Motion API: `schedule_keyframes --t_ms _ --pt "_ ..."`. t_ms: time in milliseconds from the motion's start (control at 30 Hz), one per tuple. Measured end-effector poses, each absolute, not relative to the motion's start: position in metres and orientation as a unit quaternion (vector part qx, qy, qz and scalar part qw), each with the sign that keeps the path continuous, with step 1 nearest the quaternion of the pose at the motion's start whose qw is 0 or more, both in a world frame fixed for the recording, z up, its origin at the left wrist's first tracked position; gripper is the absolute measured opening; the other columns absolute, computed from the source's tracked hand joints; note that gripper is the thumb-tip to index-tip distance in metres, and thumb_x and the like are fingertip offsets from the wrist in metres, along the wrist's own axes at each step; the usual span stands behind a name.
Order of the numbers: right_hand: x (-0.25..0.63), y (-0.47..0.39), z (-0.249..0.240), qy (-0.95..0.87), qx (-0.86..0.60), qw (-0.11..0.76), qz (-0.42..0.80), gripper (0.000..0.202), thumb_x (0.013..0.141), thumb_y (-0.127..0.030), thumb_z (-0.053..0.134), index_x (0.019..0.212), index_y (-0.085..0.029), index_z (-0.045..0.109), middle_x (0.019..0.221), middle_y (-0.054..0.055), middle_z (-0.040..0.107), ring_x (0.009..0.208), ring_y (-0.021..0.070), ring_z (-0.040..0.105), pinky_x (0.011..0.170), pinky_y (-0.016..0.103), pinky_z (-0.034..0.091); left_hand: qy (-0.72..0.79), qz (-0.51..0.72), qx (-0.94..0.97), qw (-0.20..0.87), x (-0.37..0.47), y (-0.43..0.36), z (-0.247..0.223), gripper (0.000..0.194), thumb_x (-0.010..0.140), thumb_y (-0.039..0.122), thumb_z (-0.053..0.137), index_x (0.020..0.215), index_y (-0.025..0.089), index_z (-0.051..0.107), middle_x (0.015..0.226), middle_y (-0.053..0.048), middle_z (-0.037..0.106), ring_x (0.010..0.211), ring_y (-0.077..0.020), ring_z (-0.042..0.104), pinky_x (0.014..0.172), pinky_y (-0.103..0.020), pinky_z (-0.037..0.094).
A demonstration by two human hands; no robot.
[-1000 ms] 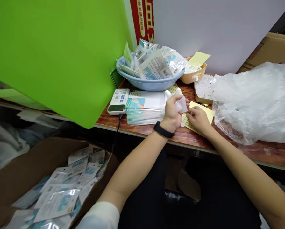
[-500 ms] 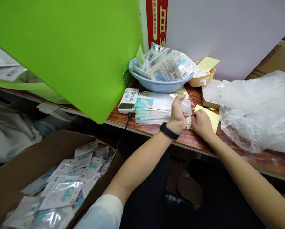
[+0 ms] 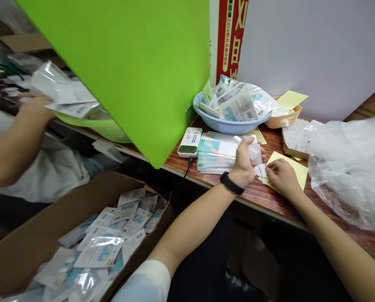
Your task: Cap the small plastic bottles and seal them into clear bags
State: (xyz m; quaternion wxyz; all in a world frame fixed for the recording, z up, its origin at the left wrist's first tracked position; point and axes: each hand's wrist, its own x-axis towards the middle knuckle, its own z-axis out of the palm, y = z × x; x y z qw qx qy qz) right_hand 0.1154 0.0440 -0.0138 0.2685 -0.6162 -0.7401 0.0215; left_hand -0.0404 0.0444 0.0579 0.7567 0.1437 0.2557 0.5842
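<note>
A small translucent white plastic bottle (image 3: pixel 255 154) with a white nozzle lies in the grip of my left hand (image 3: pixel 244 164), which wears a black band at the wrist. My right hand (image 3: pixel 281 175) has its fingertips pinched together at a small white paper label (image 3: pixel 260 171), over a pale yellow sheet (image 3: pixel 296 167) on the table. Fingers partly hide where the label is held. Left of my left hand is a stack of printed plastic pouches (image 3: pixel 217 163), beside a white device (image 3: pixel 190 141) with a dark display and a cable.
Behind stand a blue basin (image 3: pixel 228 125) of filled pouches and an orange tub (image 3: pixel 284 120). A clear plastic bag (image 3: pixel 350 176) bulges at right. A green panel (image 3: pixel 127 63) divides the left side, where another person's hand (image 3: pixel 33 107) shows. Below sits a cardboard box (image 3: pixel 61 209) of pouches.
The view has swung left, bringing the other person's arm into sight. My right hand has drawn slightly away from the bottle, and more white label pieces show between my hands.
</note>
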Motion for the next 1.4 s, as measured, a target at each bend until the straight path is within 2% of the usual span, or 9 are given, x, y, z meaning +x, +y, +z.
schedule_keyframes --t_ms 233,367,467,600,833,1067,1167,1233,1400 --pt "0.118 0.055 -0.013 -0.726 -0.628 0.270 0.073 0.017 0.073 -0.029 0.049 0.060 -0.020 0.054 0.071 0.011 0.059 0.070 0.0256 0.056 0.068 0.040 0.044 0.275 0.590 0.149 0.744 -0.051 0.042 0.058 0.021 0.079 0.033 0.051 0.071 0.014 0.058 0.054 -0.002 0.054 0.043 -0.0114 0.048 0.049 -0.023 0.039" --pt "0.123 0.049 -0.018 -0.717 -0.630 0.289 0.070 0.019 0.075 -0.034 0.047 0.071 -0.020 0.059 0.079 0.011 0.062 0.070 0.0244 0.058 0.069 0.039 0.046 0.277 0.589 0.160 0.742 -0.059 0.042 0.058 0.022 0.079 0.033 0.050 0.071 0.014 0.058 0.055 -0.002 0.054 0.043 -0.0113 0.049 0.048 -0.023 0.039" --pt "0.125 0.042 -0.022 -0.736 -0.594 0.320 0.044 0.022 0.078 -0.037 0.048 0.073 -0.021 0.063 0.086 0.011 0.066 0.071 0.0237 0.060 0.070 0.040 0.049 0.284 0.588 0.156 0.741 -0.064 0.042 0.058 0.023 0.080 0.033 0.051 0.070 0.014 0.059 0.055 -0.002 0.054 0.044 -0.0110 0.049 0.049 -0.022 0.039" --pt "0.123 0.041 -0.023 -0.766 -0.550 0.331 -0.020 0.021 0.078 -0.035 0.049 0.064 -0.023 0.059 0.080 0.011 0.066 0.076 0.0272 0.060 0.073 0.042 0.048 0.284 0.590 0.159 0.739 -0.067 0.043 0.058 0.023 0.080 0.032 0.050 0.070 0.014 0.059 0.055 -0.002 0.054 0.044 -0.0113 0.048 0.049 -0.023 0.038" --pt "0.123 0.056 -0.014 -0.714 -0.633 0.285 0.095 0.018 0.068 -0.033 0.054 0.054 -0.022 0.056 0.069 0.009 0.058 0.065 0.0230 0.053 0.064 0.039 0.044 0.275 0.583 0.170 0.745 -0.065 0.039 0.058 0.021 0.078 0.033 0.054 0.071 0.015 0.058 0.055 -0.001 0.053 0.045 -0.0111 0.047 0.050 -0.024 0.039" --pt "0.126 0.046 0.005 -0.690 -0.637 0.304 0.159 0.021 0.076 -0.039 0.053 0.067 -0.021 0.058 0.062 0.003 0.060 0.056 0.0190 0.054 0.055 0.033 0.044 0.270 0.578 0.176 0.750 -0.063 0.038 0.059 0.026 0.080 0.036 0.049 0.070 0.014 0.058 0.055 -0.002 0.053 0.045 -0.0117 0.047 0.050 -0.024 0.038" --pt "0.112 0.026 0.029 -0.680 -0.573 0.435 0.142 0.022 0.081 -0.043 0.057 0.075 -0.021 0.060 0.083 0.006 0.066 0.078 0.0224 0.063 0.074 0.039 0.050 0.253 0.560 0.172 0.770 -0.060 0.036 0.058 0.035 0.082 0.042 0.046 0.067 0.014 0.058 0.054 -0.004 0.054 0.045 -0.0127 0.047 0.051 -0.025 0.038" --pt "0.096 0.010 0.046 -0.688 -0.505 0.509 0.113 0.018 0.084 -0.039 0.060 0.080 -0.022 0.062 0.100 0.008 0.066 0.098 0.0247 0.062 0.091 0.044 0.048 0.247 0.546 0.168 0.783 -0.055 0.035 0.057 0.039 0.083 0.045 0.044 0.067 0.013 0.060 0.055 -0.006 0.055 0.047 -0.0144 0.049 0.051 -0.026 0.038" --pt "0.061 -0.014 0.062 -0.727 -0.422 0.524 0.138 0.011 0.090 -0.032 0.058 0.086 -0.024 0.065 0.113 0.009 0.063 0.112 0.0252 0.059 0.093 0.044 0.048 0.219 0.580 0.124 0.775 -0.041 0.025 0.059 0.033 0.087 0.039 0.045 0.071 0.014 0.060 0.063 -0.004 0.058 0.053 -0.0141 0.052 0.058 -0.027 0.040"
